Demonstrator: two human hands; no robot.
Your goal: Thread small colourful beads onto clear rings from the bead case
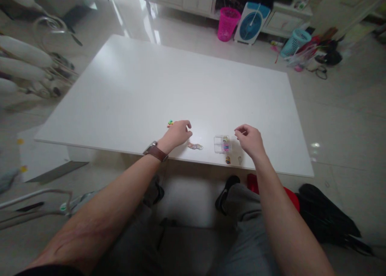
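My left hand (180, 132) hovers over the near part of the white table (193, 87), thumb and forefinger apart with nothing visible between them. Just beyond it lie small green, yellow and orange pieces (170, 123), partly hidden by the hand. A row of overlapping thin rings (196, 147) rests close to its near side. My right hand (250, 139) is closed in a pinch right of a clear plastic box (217, 149); whatever is between the fingertips is too small to name. Colourful small pieces (226, 145) fill the box's right side. Nearer me are a small multicoloured bundle (228, 160) and a small pale loop (240, 160).
The table's near edge runs just in front of my legs. Beyond the far edge, a pink basket (228, 24), a blue-and-white fan (251, 24) and a light blue basket (295, 42) stand on the floor. A black bag (325, 215) lies at lower right.
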